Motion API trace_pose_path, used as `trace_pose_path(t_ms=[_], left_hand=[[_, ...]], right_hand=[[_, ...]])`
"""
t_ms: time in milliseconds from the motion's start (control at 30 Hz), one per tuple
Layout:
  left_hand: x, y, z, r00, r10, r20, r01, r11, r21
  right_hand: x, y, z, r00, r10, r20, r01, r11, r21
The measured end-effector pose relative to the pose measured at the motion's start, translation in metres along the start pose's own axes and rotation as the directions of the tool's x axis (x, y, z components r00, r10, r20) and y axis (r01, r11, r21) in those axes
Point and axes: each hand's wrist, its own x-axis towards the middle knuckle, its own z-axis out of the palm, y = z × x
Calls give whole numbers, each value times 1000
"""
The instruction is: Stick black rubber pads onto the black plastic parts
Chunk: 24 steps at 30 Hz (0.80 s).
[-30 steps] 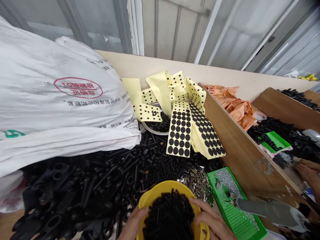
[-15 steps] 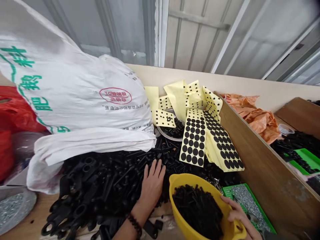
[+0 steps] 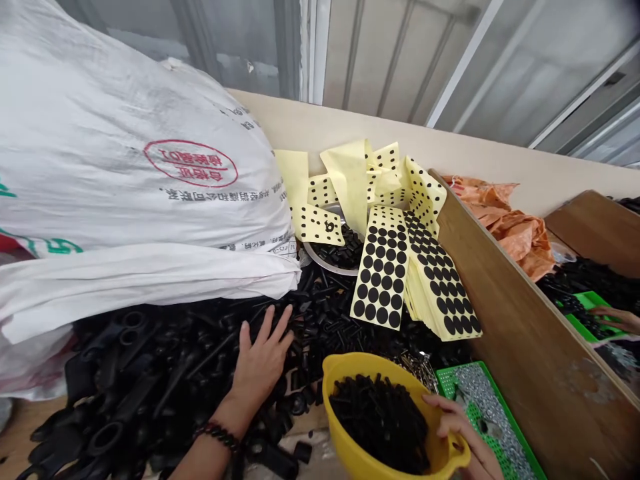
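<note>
So, likely hold-and-sweep step: left hand (image 3: 263, 360) splayed over black parts (image 3: 340, 333), nothing visibly grasped, right hand (image 3: 461, 421) gripping yellow bowl (image 3: 341, 443) by its rim beside the pile; next move wants bowl steady.

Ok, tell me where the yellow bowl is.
In the head view, the yellow bowl is low, right of centre, held by the right hand beside the green tray.

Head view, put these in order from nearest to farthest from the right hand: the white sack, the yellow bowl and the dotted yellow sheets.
1. Yellow bowl: at the right hand, whose fingers are on its right rim.
2. Dotted yellow sheets: beyond the bowl, toward the back.
3. White sack: farthest, over on the left side.
</note>
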Motion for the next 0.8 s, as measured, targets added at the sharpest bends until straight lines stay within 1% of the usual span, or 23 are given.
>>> trace_pose_path(t_ms=[67,167,333,433,500,533,600,633,700,733,767,800], left_hand=[[-3,-5,1,1000,10,8,-10,999,42],[-9,-14,2,999,39,15,-39,997,64],[-22,-34,-1,998,61,10,-62,985,158],[-24,-38,-3,999,53,3,-53,988,145],[-22,-32,-4,1000,13,-14,-11,995,96],[-21,-26,-3,1000,-10,-28,12,997,73],[-19,-11,0,999,-32,-41,32,999,12],[-18,-2,3,999,-23,-36,22,999,-37],[-18,14,12,1000,-7,-21,3,980,-197],[-18,21,18,1000,-12,-13,8,951,-308],[-19,27,23,1000,-29,0,26,904,-426],[-19,32,28,998,-66,21,66,837,-543]], right_hand=[[4,-1,8,1000,22,-2,-22,999,23],[13,-6,17,997,59,52,-61,997,38],[28,-9,24,991,59,123,-67,996,63],[30,-7,31,988,61,141,-81,988,135],[29,-7,36,985,87,148,-119,969,218],[29,-8,39,980,124,153,-162,948,274],[29,-9,43,961,219,167,-269,880,391],[30,-10,45,949,264,171,-313,843,437],[33,-8,46,930,330,163,-366,785,499],[35,-6,47,923,352,154,-379,766,519],[38,-4,47,915,375,148,-393,749,534],[40,-2,47,903,402,151,-415,726,548]])
